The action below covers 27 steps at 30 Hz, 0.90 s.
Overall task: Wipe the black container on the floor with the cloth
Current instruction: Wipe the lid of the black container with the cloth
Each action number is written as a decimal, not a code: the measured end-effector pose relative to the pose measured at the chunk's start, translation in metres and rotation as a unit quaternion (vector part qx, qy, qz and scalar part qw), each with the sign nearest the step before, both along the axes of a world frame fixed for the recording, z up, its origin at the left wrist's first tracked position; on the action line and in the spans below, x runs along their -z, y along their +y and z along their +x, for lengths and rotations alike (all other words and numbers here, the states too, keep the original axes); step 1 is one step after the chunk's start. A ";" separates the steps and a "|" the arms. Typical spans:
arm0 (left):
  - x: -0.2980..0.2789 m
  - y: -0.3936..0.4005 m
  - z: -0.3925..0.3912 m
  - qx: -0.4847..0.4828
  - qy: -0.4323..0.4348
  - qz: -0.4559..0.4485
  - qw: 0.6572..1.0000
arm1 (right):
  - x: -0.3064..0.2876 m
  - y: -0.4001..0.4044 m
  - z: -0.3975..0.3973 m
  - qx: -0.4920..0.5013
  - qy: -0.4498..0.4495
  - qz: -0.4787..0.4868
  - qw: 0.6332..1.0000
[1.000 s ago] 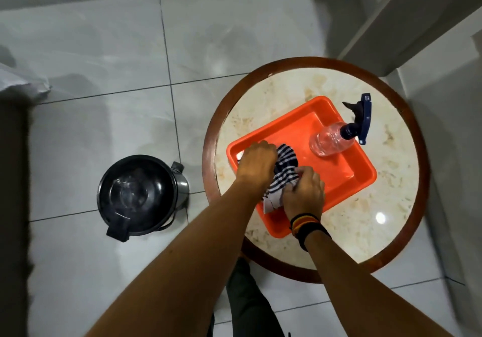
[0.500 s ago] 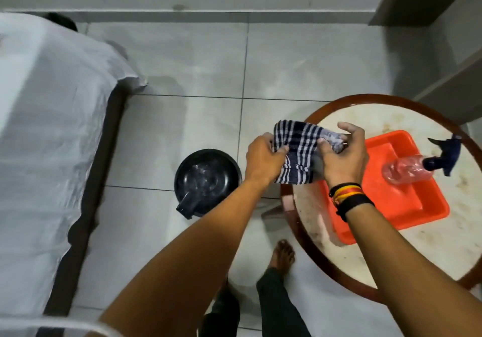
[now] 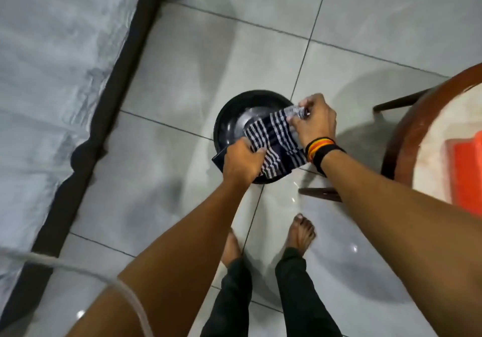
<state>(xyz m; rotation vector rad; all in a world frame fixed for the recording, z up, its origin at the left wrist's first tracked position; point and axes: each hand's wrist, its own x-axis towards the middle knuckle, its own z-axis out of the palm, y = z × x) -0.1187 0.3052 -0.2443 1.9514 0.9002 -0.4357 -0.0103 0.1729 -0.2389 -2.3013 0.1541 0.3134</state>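
Cloth (image 3: 275, 145), striped dark and white, stretched between both hands directly above black container (image 3: 234, 120) on tiled floor (image 3: 208, 49). Left hand (image 3: 242, 163) fisted on near corner; right hand (image 3: 314, 121) pinching far corner, banded at wrist. Contact between cloth and container possibly not made; hard to tell from above. Round table (image 3: 396, 138) just right of container, orange tray (image 3: 467, 169) on top.

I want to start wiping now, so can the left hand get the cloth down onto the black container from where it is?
Probably yes. The left hand grips the striped cloth directly over the black container, with the right hand holding the other end. Nothing shows between cloth and container; whether they touch already cannot be told.
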 end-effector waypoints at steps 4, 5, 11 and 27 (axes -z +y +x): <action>0.058 0.028 -0.010 0.151 0.031 0.207 0.966 | 0.055 0.030 0.007 -0.130 0.001 -0.102 0.986; 0.070 0.035 -0.012 0.181 0.051 0.210 0.960 | 0.067 0.035 0.004 -0.187 -0.005 -0.146 0.971; 0.129 0.041 -0.026 0.219 0.100 0.149 0.959 | 0.133 0.038 -0.035 -0.421 -0.049 -0.296 0.856; 0.142 0.030 -0.019 0.182 0.105 0.261 0.942 | 0.141 0.032 -0.031 -0.283 -0.007 -0.310 0.908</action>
